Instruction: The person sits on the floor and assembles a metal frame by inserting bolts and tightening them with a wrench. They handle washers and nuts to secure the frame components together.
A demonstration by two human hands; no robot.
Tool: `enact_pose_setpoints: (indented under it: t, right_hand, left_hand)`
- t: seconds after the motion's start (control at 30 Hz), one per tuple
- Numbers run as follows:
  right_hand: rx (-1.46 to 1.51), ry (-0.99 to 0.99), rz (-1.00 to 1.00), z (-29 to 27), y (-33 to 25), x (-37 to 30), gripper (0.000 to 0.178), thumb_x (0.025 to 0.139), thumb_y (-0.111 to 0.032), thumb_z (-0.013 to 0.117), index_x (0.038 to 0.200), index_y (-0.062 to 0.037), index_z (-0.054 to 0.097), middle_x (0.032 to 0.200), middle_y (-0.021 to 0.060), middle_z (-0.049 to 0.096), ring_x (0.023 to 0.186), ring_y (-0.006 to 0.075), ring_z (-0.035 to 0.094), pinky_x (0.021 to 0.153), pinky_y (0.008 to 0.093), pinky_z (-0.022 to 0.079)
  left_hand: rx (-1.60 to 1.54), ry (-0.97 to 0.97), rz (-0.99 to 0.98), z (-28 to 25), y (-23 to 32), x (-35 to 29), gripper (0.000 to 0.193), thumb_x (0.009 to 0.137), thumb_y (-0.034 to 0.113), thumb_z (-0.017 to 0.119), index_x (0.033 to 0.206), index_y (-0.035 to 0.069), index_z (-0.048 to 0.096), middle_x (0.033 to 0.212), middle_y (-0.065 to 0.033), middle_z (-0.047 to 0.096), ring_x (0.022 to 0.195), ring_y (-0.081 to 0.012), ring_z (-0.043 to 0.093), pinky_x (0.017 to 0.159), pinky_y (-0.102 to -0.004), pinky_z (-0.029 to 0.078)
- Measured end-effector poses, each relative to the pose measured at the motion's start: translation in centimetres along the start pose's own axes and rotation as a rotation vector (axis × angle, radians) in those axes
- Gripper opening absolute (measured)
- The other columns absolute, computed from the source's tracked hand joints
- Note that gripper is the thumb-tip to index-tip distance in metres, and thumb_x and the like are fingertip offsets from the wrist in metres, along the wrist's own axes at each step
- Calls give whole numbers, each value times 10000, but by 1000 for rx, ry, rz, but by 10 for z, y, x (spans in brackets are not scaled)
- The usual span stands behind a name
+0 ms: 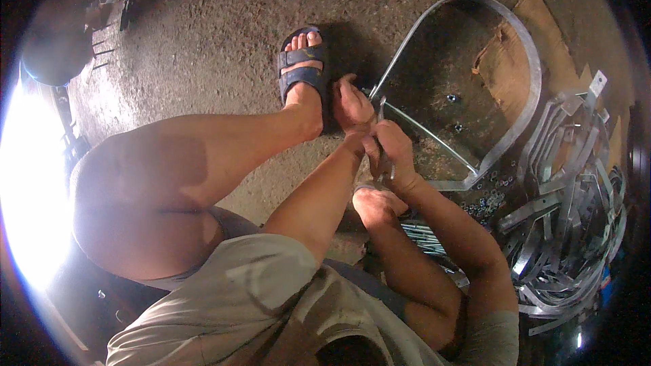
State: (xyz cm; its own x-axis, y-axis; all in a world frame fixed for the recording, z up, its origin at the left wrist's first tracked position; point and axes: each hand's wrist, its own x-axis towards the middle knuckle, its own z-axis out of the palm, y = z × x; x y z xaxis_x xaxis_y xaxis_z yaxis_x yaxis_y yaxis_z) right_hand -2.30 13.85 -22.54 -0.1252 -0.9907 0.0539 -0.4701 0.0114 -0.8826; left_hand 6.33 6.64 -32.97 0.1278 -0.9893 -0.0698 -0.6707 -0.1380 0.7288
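Person squats on the floor, both hands at one corner of a bent metal strap hoop. Left hand closed on the hoop's near end, just beside the sandalled foot. Right hand closed around a slim tool, its kind unclear; long axis runs roughly upright in view, tip toward the left hand. Hoop lies flat, stretching up-right from both hands; a thin rod crosses it. Left hand sits nearer the joint. No containers: loose nuts scattered on floor, strap pile right, cardboard beneath hoop.
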Motion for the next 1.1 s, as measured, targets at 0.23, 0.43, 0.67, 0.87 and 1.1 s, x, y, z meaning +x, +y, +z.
enact_pose_setpoints:
  t: [0.23,0.43,0.67,0.87,1.1]
  right_hand:
    - [66,22,44,7,-10,-5,226,850,-191,682,878,-10,551,853,173,556,782,378,554,671,433,468]
    - [40,3,-56,10,-3,-1,181,855,-133,660,858,0,537,828,166,557,760,363,559,643,406,472]
    - [42,-28,-124,8,16,-1,161,820,-101,674,839,-12,541,814,152,548,738,348,543,621,407,455]
    - [-25,-119,-141,15,16,-4,200,807,-181,694,840,-43,552,801,140,526,740,354,535,637,422,469]
    - [35,-54,-159,8,30,2,159,770,-102,667,754,-31,526,715,154,485,644,369,482,553,413,403]
  left_hand:
    - [23,5,27,-2,-3,1,285,865,28,487,1136,52,573,1003,-202,578,925,-400,564,810,-479,461]
    - [-3,2,60,4,-17,2,304,842,13,489,1130,58,575,1001,-207,570,936,-410,550,819,-482,454]
    - [28,-42,-16,-2,-1,0,306,835,10,489,1122,66,576,1022,-199,562,947,-408,547,820,-490,450]
    - [72,-56,-15,-2,-1,2,292,854,18,475,1123,66,577,1040,-194,558,969,-407,546,823,-498,448]
    - [80,-66,-57,-9,10,4,281,848,1,478,1104,44,585,1052,-186,563,993,-394,548,854,-482,449]
